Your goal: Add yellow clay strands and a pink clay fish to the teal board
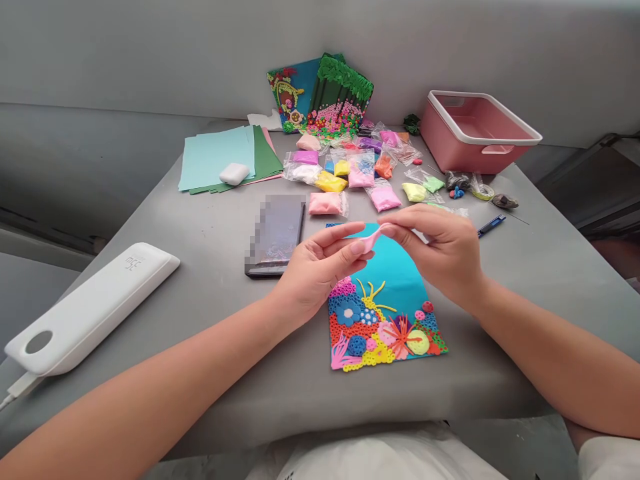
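above grey table (pixel 210 307), left hand (pixel 316 272) and right hand (pixel 444 245) pinched pink clay (pixel 371 243), perhaps stretching it; further pulling needed gentleness.

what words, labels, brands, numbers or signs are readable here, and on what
"35W", apparently upside down, on the white corded device.
Faint marks beside it: too small to read.
Slim blue tool: any marking too small to read.
Black-framed screen: nothing legible, partly pixelated.
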`<state>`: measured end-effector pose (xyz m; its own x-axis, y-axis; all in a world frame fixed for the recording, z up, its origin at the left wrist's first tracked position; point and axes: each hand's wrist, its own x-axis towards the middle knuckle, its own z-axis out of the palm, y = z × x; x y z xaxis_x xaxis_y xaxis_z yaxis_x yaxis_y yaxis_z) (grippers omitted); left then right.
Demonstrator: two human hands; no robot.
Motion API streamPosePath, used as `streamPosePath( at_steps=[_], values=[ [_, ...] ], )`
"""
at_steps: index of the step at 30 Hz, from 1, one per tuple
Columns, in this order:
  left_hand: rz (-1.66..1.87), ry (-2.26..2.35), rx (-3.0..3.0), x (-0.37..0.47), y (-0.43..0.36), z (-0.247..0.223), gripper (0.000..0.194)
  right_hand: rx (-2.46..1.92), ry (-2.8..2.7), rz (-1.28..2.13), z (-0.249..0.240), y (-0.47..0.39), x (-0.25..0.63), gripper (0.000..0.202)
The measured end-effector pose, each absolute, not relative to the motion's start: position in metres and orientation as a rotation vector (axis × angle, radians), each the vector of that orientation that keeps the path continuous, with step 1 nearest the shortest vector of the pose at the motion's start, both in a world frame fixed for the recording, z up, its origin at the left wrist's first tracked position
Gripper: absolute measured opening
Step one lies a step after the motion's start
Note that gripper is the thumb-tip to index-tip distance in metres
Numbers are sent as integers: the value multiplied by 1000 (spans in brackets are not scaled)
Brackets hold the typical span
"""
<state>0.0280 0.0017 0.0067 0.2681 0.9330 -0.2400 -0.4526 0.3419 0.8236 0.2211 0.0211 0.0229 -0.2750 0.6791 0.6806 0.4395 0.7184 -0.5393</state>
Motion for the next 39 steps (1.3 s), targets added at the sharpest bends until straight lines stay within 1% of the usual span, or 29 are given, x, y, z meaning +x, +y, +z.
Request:
streamPosePath(
  at_steps=[1,5,6,10,16,18,23,25,28,31,33,35,37,39],
  values=[
    [1050,826,692,28,2,7,34,-879,-1882,321,23,22,222,10],
    [1045,800,688,27,1,9,38,-900,-1829,446,21,20,219,25],
    [1041,797,721,26,0,8,40,-902,-1846,472,20,19,218,24],
    [1043,813,883,25,-1,6,48,-879,-1941,506,20,12,213,5],
    [1103,884,1035,27,-4,8,41,-923,-1983,454,20,8,214,11],
    [1106,883,1027,28,-6,10,39,-978,-1922,499,19,11,215,13],
    [1092,891,919,29,-4,8,49,-935,-1806,656,21,19,220,25],
    [1060,841,859,29,-3,7,49,-856,-1864,678,23,19,219,23],
    [1014,772,814,28,-2,6,42,-750,-1920,661,24,17,215,15],
    [1009,787,791,28,-1,5,41,-722,-1889,668,20,17,213,10],
    [1009,807,778,27,-1,5,43,-735,-1928,608,17,20,215,17],
    [1006,806,755,26,-1,5,44,-695,-2079,408,16,24,220,21],
    [980,793,718,25,0,5,47,-572,-2252,160,16,28,225,20],
    [937,777,692,24,0,5,50,-474,-2348,71,17,30,228,16]
  ],
)
